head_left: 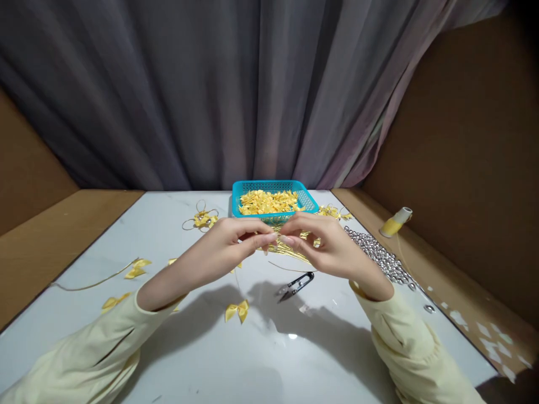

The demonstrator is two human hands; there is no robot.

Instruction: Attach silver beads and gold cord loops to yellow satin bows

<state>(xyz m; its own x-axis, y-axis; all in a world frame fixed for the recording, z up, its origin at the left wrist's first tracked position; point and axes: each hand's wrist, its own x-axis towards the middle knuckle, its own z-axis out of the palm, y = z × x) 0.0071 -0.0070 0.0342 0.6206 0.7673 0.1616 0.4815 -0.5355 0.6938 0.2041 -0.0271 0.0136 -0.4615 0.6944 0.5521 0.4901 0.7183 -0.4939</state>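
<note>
My left hand (pixel 236 240) and my right hand (pixel 322 242) meet above the white table (pixel 261 348), fingertips pinched together on a small yellow ribbon piece (pixel 275 240) that is mostly hidden by the fingers. Thin gold cords (pixel 290 255) lie beneath the hands. Just behind them stands a teal basket (pixel 309 197) full of yellow ribbon pieces. A finished yellow bow (pixel 237 310) lies on the table in front of the hands, and black thread snips (pixel 296 285) lie below my right hand.
More yellow bows (pixel 137 269) and a gold cord lie at the left; a bow with loops (pixel 204 220) lies left of the basket. Several silver beads (pixel 379 255) run along the right edge. A yellow thread spool (pixel 396 222) rests on the brown ledge.
</note>
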